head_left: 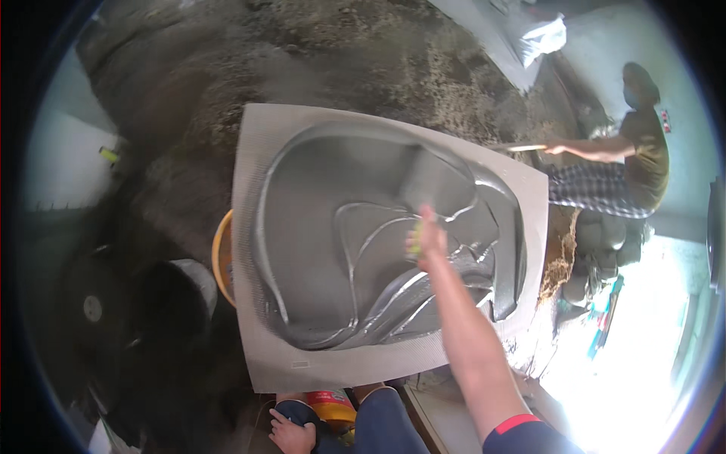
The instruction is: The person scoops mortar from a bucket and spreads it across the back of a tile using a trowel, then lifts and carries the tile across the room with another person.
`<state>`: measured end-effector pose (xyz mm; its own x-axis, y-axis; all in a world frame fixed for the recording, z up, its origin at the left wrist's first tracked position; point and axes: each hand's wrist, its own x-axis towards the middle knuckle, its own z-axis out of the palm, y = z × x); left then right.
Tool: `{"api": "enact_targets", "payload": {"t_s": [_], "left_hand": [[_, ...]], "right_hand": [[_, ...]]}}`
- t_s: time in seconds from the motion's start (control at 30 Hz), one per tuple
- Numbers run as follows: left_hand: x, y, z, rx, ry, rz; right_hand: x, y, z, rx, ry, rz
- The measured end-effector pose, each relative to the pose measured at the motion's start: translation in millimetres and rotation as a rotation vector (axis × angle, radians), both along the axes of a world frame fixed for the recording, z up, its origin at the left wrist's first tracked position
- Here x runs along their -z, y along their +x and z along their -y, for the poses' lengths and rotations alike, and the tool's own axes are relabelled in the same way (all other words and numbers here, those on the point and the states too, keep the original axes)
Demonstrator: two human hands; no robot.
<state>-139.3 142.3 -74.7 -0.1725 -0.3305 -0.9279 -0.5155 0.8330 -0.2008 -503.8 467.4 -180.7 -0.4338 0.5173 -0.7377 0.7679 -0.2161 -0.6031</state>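
Note:
My right hand (428, 240) grips the yellow-green handle (414, 242) of a trowel (441, 181), whose blurred blade is on the wet grey mortar (306, 219). The mortar covers much of a light grey textured panel (302, 371) and has smooth swathes and curved ridges. My left hand (293, 433) rests by my left knee at the bottom of the view, fingers apart and nothing visible in it.
A co-worker (644, 151) at the right holds a long pale tool (527, 148) near the panel's edge. A dark bucket (193, 287), an orange rim (221, 253) and a red-yellow bucket (333, 412) surround the panel. Stained ground (340, 60) lies beyond.

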Motion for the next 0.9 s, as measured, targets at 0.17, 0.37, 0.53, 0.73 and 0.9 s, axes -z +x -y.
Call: {"api": "enact_targets", "payload": {"t_s": [0.17, 0.37, 0.53, 0.73, 0.9], "left_hand": [[3, 1, -9, 0.043, -0.014, -0.028], [9, 2, -34, 0.095, -0.041, 0.024], [15, -6, -54, 0.175, -0.061, 0.053], [11, -24, -73, 0.21, -0.146, 0.084], [15, -28, -81, 0.268, -0.176, 0.13]], "right_hand": [[23, 17, 47, -0.711, 0.246, -0.016], [-22, 24, -54, -1.035, 0.656, 0.223], [-13, 3, -198, -0.667, 0.791, 0.298], [4, 19, -318, -0.274, 0.798, 0.305], [17, 107, -402, -0.113, 0.771, 0.494]]}}
